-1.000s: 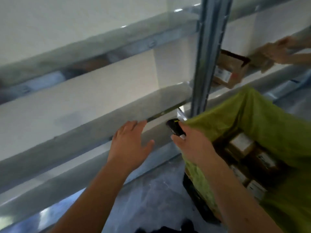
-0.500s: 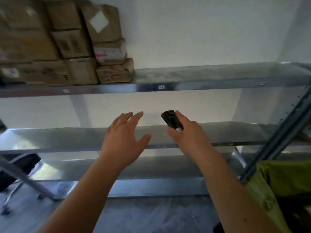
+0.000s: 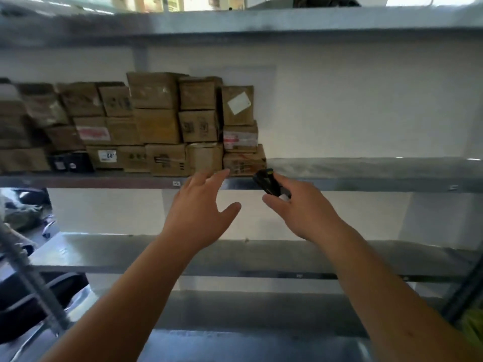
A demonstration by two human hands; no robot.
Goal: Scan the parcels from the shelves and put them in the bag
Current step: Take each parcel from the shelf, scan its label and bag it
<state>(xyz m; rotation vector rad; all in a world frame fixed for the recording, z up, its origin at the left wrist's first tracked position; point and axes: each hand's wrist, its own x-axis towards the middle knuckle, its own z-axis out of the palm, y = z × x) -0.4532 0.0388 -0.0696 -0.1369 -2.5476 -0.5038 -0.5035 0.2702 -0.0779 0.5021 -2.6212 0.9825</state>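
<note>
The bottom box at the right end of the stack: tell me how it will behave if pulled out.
The bottom box looks like stiff cardboard, so it should probably keep its shape in the open left hand. Two boxes rest on it, so they may tip or drop as it slides. It looks small, likely light, though its contents are hidden. The right hand holds the scanner.

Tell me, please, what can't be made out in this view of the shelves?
- Parcel labels: head view, print blurred, unreadable.
- Bag: cut off by the right edge; contents unseen.
- Scanner: mostly covered by the right hand.
- Left parcels: smeared by motion blur.
- Left hand: contact with the nearest parcel unclear.
</note>
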